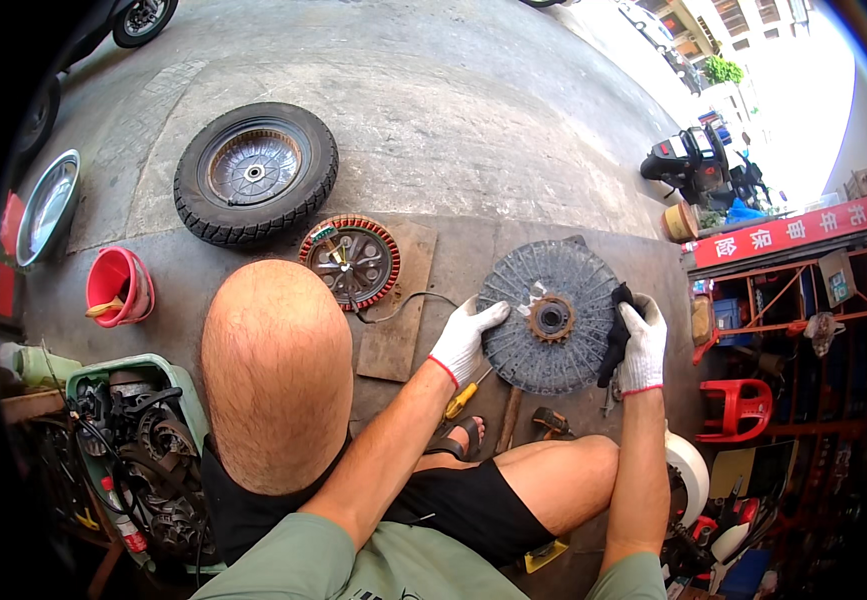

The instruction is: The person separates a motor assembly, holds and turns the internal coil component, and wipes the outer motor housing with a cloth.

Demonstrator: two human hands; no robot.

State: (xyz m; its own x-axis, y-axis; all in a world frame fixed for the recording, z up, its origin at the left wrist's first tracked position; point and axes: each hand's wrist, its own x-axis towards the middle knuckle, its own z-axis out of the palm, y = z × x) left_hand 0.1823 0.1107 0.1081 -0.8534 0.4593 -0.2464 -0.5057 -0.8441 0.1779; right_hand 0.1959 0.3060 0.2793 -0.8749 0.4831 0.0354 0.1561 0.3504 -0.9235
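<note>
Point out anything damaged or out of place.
On the disc between the left hand and right hand, a pale patch beside the hub looks odd: it breaks up the grey, streaked face. Whether it is damage, I cannot tell.

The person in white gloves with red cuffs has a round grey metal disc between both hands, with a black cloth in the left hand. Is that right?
Not quite: the head view shows the black cloth in the right hand, not the left hand. The rest stands.
</note>
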